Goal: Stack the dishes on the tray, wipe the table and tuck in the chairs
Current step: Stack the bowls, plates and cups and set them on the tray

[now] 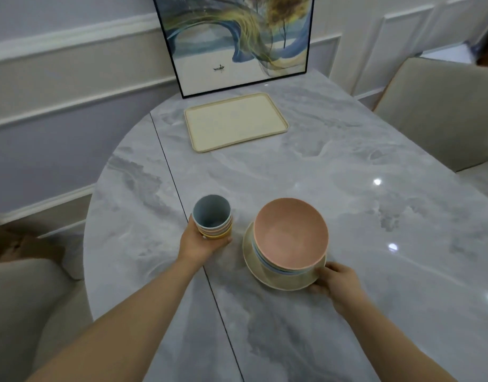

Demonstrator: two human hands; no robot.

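Left hand [202, 244] gripping cup stack [213, 217], right hand [340, 285] holding bowl stack [288, 244]

tabletop [347, 166]: grey-white marble veining. tray [193, 125]: pale cream. cup stack [213, 216]: blue on top, pink and yellow rims below. bowl stack [289, 232]: pink top, blue beneath, cream plate [267, 279]. chairs [441, 111]: beige. painting [237, 40]: blue-gold swirls, black frame.

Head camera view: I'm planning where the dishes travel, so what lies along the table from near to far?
Right hand on the plate-and-bowl stack → bare marble table → cream tray → framed painting.
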